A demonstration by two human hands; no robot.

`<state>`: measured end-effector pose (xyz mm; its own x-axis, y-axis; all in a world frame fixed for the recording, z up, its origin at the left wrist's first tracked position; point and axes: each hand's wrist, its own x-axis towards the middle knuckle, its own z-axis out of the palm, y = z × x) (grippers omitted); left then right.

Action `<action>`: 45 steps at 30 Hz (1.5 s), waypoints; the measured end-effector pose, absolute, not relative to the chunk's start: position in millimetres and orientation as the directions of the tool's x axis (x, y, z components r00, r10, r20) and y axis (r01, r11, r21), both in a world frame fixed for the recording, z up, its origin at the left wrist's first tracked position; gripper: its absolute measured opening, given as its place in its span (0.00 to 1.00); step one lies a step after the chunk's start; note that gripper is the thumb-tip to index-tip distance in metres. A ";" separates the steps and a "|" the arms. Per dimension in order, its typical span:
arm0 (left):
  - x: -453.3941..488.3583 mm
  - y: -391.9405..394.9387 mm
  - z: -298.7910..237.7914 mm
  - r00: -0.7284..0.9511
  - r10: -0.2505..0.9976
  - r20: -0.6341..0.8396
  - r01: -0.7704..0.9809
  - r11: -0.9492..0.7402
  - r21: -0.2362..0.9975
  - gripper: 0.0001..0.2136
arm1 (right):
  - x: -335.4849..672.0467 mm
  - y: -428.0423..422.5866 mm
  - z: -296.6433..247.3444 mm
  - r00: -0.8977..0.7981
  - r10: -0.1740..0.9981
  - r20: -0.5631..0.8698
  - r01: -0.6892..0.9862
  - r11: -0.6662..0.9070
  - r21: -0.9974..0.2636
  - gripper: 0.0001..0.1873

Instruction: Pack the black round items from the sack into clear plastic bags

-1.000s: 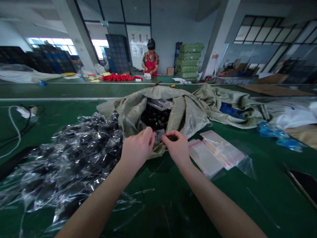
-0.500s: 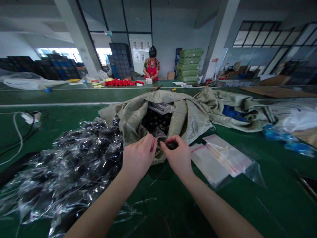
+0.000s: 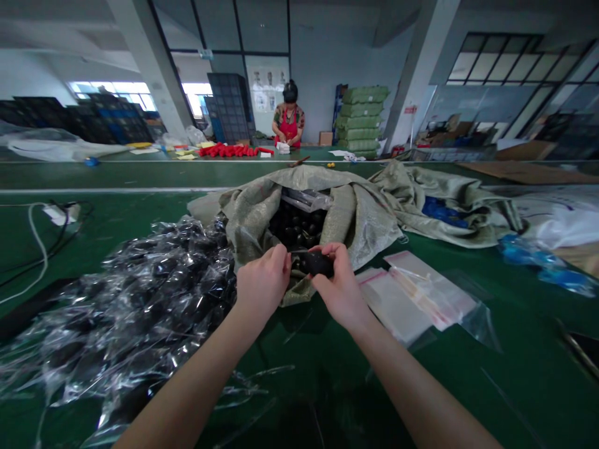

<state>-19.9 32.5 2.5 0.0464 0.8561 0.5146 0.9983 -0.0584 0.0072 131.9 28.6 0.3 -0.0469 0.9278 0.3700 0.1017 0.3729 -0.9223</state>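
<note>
My right hand [image 3: 340,284] is closed around a rounded black object [image 3: 318,264] in front of the open sack. Beside its left end, my left hand [image 3: 262,279] makes a pinch; what sits between those fingertips is too small to tell. A thin, pale strip shows between the two hands. Behind them a grey-green woven sack [image 3: 255,202] lies open, with many similar black pieces [image 3: 299,227] inside. Left of my left hand is a large heap of black pieces in clear plastic bags [image 3: 159,293]. Flat clear bags with red-edged flaps [image 3: 397,305] lie right of my right hand.
A second woven sack [image 3: 412,187] with blue pieces lies to the right. White cables [image 3: 35,249] run along the left of the green table [image 3: 290,399]. Across a further table stands a person in a red apron [image 3: 289,128], near red items [image 3: 229,149].
The black object in my right hand has turned and shows more of its length. My left hand stays pinched close by. The view has shifted slightly.
</note>
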 end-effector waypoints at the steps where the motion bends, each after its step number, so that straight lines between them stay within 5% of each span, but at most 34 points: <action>1: -19.8 32.8 2.7 0.043 0.860 0.508 0.998 -0.057 0.013 0.14 | 130.5 27.4 0.7 -0.074 0.930 0.361 -0.015 0.361 -0.933 0.19; 4: -19.5 31.7 5.8 0.026 0.882 0.470 0.997 -0.055 0.048 0.12 | 123.4 23.7 -1.6 -0.134 0.910 0.392 -0.253 0.351 -0.902 0.20; 7: -20.0 30.7 9.7 0.013 0.909 0.416 0.994 -0.057 0.093 0.09 | 116.4 21.6 -9.8 -0.165 0.873 0.458 -0.312 0.394 -0.864 0.21; 20: -24.6 37.1 9.2 -0.046 0.897 0.440 0.962 -0.079 0.261 0.07 | 123.9 34.8 -31.4 -0.151 0.768 0.623 0.177 0.641 -0.747 0.23; 26: -24.4 34.3 12.7 -0.018 0.890 0.455 0.927 -0.155 0.340 0.07 | 127.0 34.6 -35.1 -0.137 0.719 0.681 0.182 0.694 -0.696 0.25; 32: -24.9 31.8 13.4 0.069 0.886 0.458 0.921 -0.233 0.312 0.06 | 127.4 32.7 -34.9 -0.046 0.686 0.726 0.040 0.728 -0.684 0.25; 37: -22.4 25.9 14.8 0.155 0.879 0.451 0.956 -0.249 0.157 0.08 | 128.2 35.3 -33.4 0.044 0.683 0.729 -0.097 0.729 -0.677 0.22; 45: -19.5 12.5 24.3 0.229 0.867 0.442 0.965 -0.261 0.012 0.13 | 140.2 37.8 -36.2 -0.001 0.560 0.828 0.119 0.823 -0.556 0.25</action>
<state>-19.5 12.5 24.3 0.2290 0.8671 0.4425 0.9652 -0.2613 0.0124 140.2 37.8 -36.2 -0.0015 0.5601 0.8284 0.1195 0.8226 -0.5560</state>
